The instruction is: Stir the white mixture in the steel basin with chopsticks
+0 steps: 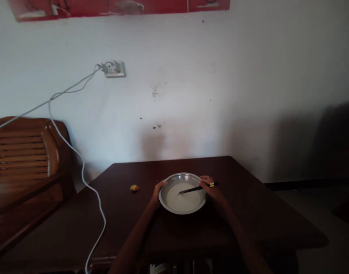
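Metal bowl (182, 177) sits on the dark worktop (260, 217), holding white liquid (183, 201). Both hands grip its sides, the left hand (157, 191) opposite the right hand (211, 191). Dark, yellow-banded chopsticks (193, 189) slant from the liquid across the rim by the right hand.

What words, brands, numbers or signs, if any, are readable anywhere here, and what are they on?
None that I can read.
Red panel on the wall: cut off by the top edge, with blurred markings; no word legible.
Metal bowl and dark chopsticks: no lettering visible.
Small colourful item on the table: too small to tell.
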Motion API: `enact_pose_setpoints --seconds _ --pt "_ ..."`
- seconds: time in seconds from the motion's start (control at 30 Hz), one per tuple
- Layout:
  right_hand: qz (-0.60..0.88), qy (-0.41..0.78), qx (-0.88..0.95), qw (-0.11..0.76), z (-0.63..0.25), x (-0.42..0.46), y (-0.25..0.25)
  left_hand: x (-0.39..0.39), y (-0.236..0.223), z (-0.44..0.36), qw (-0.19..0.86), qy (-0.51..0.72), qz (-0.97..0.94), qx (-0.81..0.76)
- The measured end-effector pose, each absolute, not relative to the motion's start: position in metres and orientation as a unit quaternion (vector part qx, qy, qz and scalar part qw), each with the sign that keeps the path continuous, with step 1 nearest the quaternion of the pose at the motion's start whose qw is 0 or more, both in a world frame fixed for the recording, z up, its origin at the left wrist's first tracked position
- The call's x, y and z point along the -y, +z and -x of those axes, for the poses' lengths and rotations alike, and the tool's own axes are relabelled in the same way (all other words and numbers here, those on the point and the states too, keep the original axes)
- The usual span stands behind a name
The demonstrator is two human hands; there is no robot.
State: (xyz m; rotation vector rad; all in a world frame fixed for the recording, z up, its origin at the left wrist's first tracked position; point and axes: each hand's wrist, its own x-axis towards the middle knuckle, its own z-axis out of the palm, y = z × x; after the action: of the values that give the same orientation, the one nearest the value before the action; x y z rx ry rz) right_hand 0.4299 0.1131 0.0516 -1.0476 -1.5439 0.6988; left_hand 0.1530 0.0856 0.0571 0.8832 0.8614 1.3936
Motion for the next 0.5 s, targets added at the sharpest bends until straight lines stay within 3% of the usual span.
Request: enact_pose_setpoints --seconds 0.3,0.5 --pt "0.439 0.357 0.613 0.551 -0.442 -0.116 0.049 -0.084 0.059 -0.152 0.597 0.598 -0.376 -0.382" --pt "0.437 0.319 0.615 0.573 -0.433 -0.123 0.044 -0.086 0.060 -0.154 0.594 0.604 -0.374 -0.378"
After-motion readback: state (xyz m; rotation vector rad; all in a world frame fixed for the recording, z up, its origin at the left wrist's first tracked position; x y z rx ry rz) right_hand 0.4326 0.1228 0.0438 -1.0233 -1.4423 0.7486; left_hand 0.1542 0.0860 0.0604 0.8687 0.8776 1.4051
